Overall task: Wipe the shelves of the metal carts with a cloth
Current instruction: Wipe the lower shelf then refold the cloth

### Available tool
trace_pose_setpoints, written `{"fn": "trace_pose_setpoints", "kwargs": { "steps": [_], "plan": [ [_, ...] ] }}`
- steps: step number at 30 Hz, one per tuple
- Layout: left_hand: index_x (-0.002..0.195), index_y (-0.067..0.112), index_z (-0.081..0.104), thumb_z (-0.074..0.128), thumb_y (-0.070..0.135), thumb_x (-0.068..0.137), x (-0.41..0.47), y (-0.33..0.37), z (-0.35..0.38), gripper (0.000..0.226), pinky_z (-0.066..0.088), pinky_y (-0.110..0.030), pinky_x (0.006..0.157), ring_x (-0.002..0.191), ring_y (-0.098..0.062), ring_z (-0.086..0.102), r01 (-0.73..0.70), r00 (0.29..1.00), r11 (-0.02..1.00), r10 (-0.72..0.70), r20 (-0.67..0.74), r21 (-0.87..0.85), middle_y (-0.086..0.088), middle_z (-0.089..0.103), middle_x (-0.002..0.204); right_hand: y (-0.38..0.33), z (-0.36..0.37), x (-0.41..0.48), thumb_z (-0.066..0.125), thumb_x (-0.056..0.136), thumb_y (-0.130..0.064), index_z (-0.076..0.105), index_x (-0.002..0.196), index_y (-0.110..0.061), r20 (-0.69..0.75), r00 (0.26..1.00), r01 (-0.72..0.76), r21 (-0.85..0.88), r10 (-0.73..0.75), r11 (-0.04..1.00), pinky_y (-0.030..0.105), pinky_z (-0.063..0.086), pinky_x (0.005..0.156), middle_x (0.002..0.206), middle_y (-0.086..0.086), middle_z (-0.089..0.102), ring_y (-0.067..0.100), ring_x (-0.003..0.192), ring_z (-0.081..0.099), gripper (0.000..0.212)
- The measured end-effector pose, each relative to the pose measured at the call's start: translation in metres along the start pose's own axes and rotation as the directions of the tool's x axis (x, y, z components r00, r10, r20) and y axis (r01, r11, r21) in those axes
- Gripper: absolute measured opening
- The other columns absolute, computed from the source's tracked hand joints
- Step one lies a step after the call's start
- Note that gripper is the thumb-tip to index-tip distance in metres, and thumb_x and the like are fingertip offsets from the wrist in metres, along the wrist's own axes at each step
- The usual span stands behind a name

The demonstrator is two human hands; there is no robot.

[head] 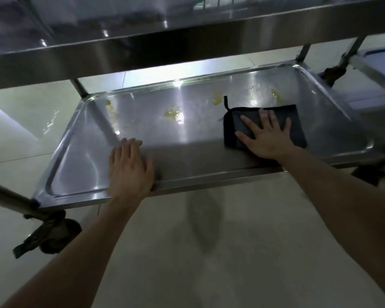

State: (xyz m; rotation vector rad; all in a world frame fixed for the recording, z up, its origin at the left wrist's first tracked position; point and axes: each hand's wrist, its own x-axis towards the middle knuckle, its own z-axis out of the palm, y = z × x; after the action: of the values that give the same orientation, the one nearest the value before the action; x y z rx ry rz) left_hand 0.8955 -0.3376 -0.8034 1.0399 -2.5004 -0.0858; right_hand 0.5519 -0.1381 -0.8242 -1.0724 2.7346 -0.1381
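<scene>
A steel cart's bottom shelf (80, 156) fills the middle of the head view, with several yellow smears (172, 112) toward its far side. A dark folded cloth (296, 121) with a hanging loop lies on the shelf's right part. My right hand (265, 136) presses flat on the cloth, fingers spread. My left hand (129, 167) rests flat on the shelf's near edge at the left of centre, fingers straight, holding nothing.
The cart's upper shelf (187, 38) overhangs close above. Cart legs and castors stand at the near left (51, 236) and at the right (333, 72). A second cart's frame (373, 74) is at the far right. Pale tiled floor (231, 252) surrounds the cart.
</scene>
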Motion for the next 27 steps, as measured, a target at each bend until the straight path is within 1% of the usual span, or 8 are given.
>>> {"fn": "trace_pose_setpoints", "kwargs": {
  "steps": [6, 9, 13, 16, 19, 21, 24, 27],
  "plan": [
    [0.150, 0.001, 0.054, 0.043, 0.023, 0.112, 0.022, 0.128, 0.037, 0.045, 0.025, -0.053, 0.129, 0.153, -0.040, 0.041, -0.007, 0.996, 0.990, 0.019, 0.082, -0.140, -0.021, 0.054, 0.156, -0.040, 0.009, -0.036, 0.000, 0.084, -0.097, -0.005, 0.164, -0.060, 0.025, 0.997, 0.075, -0.010, -0.075, 0.997, 0.073, -0.021, 0.120, 0.178, 0.005, -0.024, 0.032, 0.163, -0.025, 0.088],
    [0.159, 0.003, 0.044, 0.036, 0.029, 0.114, 0.020, 0.137, 0.052, 0.052, 0.015, -0.052, 0.133, 0.162, -0.036, 0.027, 0.022, 0.992, 0.997, -0.013, 0.128, -0.071, -0.019, 0.043, 0.167, -0.048, 0.016, -0.050, 0.005, 0.091, -0.093, -0.003, 0.166, -0.059, 0.012, 0.991, 0.136, -0.011, -0.136, 0.991, 0.072, -0.022, 0.120, 0.178, 0.006, -0.023, 0.031, 0.163, -0.025, 0.083],
    [0.158, 0.001, 0.043, 0.038, 0.027, 0.114, 0.020, 0.129, 0.058, 0.052, 0.016, -0.055, 0.132, 0.162, -0.038, 0.027, 0.054, 0.989, 0.995, -0.042, 0.143, -0.087, -0.022, 0.042, 0.167, -0.010, 0.012, -0.058, 0.006, 0.087, -0.096, 0.004, 0.165, -0.061, -0.031, 0.980, 0.198, 0.009, -0.198, 0.980, 0.064, -0.020, 0.125, 0.181, -0.004, -0.013, 0.021, 0.165, -0.017, 0.085],
    [0.155, 0.000, 0.046, 0.039, 0.025, 0.114, 0.020, 0.131, 0.058, 0.049, 0.019, -0.055, 0.131, 0.161, -0.040, 0.030, 0.047, 0.990, 0.995, -0.035, 0.135, -0.085, -0.023, 0.046, 0.164, 0.059, 0.003, -0.061, 0.001, 0.080, -0.102, 0.000, 0.163, -0.062, -0.051, 0.993, 0.106, -0.004, -0.106, 0.994, 0.062, -0.015, 0.128, 0.181, -0.010, -0.012, 0.016, 0.165, -0.015, 0.092],
    [0.152, -0.003, 0.049, 0.042, 0.022, 0.114, 0.018, 0.133, 0.057, 0.046, 0.022, -0.056, 0.130, 0.157, -0.043, 0.035, 0.008, 0.993, 0.998, 0.000, 0.115, -0.067, -0.026, 0.049, 0.160, 0.133, -0.016, -0.053, 0.002, 0.076, -0.104, 0.000, 0.162, -0.064, -0.021, 0.996, -0.083, 0.020, 0.083, 0.996, 0.061, -0.013, 0.129, 0.180, -0.010, -0.013, 0.015, 0.165, -0.015, 0.095],
    [0.152, -0.004, 0.050, 0.043, 0.021, 0.114, 0.016, 0.136, 0.056, 0.046, 0.023, -0.056, 0.129, 0.156, -0.043, 0.037, -0.002, 0.995, 0.998, 0.009, 0.104, -0.071, -0.027, 0.050, 0.160, 0.159, -0.024, -0.041, 0.006, 0.076, -0.102, 0.003, 0.163, -0.063, -0.015, 0.980, -0.198, 0.022, 0.198, 0.980, 0.063, -0.015, 0.128, 0.181, -0.008, -0.012, 0.017, 0.165, -0.016, 0.095],
    [0.151, -0.005, 0.049, 0.040, 0.018, 0.113, 0.014, 0.140, 0.054, 0.046, 0.025, -0.055, 0.129, 0.153, -0.044, 0.041, -0.029, 0.995, 0.996, 0.036, 0.091, -0.081, -0.027, 0.052, 0.157, 0.139, -0.024, -0.015, 0.007, 0.079, -0.100, 0.002, 0.163, -0.063, -0.012, 0.965, -0.262, 0.024, 0.262, 0.965, 0.070, -0.019, 0.123, 0.180, 0.000, -0.016, 0.027, 0.165, -0.019, 0.092],
    [0.153, -0.005, 0.047, 0.040, 0.017, 0.113, 0.013, 0.142, 0.051, 0.047, 0.025, -0.054, 0.129, 0.153, -0.042, 0.040, -0.022, 0.996, 0.994, 0.031, 0.089, -0.103, -0.025, 0.051, 0.158, 0.059, -0.017, 0.010, 0.010, 0.085, -0.095, -0.001, 0.162, -0.064, 0.023, 0.998, -0.063, 0.015, 0.062, 0.998, 0.075, -0.020, 0.119, 0.179, 0.006, -0.021, 0.035, 0.163, -0.023, 0.083]
  ]
}}
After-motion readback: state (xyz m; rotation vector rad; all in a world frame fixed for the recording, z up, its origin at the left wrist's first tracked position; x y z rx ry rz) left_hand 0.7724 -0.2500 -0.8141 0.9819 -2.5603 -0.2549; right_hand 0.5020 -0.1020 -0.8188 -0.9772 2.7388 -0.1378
